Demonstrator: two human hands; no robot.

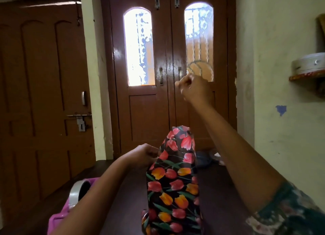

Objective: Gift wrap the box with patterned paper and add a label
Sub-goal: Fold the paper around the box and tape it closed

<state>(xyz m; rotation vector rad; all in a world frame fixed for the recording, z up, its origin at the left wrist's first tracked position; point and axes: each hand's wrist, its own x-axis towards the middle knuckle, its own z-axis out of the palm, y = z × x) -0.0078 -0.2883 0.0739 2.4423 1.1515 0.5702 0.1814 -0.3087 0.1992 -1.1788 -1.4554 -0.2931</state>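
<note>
Head view: the box [173, 187], already covered in tulip-patterned paper [177, 143], lies lengthwise on the dark tabletop [219, 190], its far end paper standing up loose and unfolded. The left hand [144, 155] is closed on the paper's left edge near that far end. The right hand [193, 87] is raised well above the box with fingers pinched together; it may be pulling a strip of clear tape, but nothing between the fingers is plain to see. A tape roll [79, 192] sits on something pink [58, 219] at the left.

Risks, as I judge them: with only one hand steadying it, the open end could spring apart or crease crookedly; any tape held aloft could twist onto itself or land off the seam.
</note>
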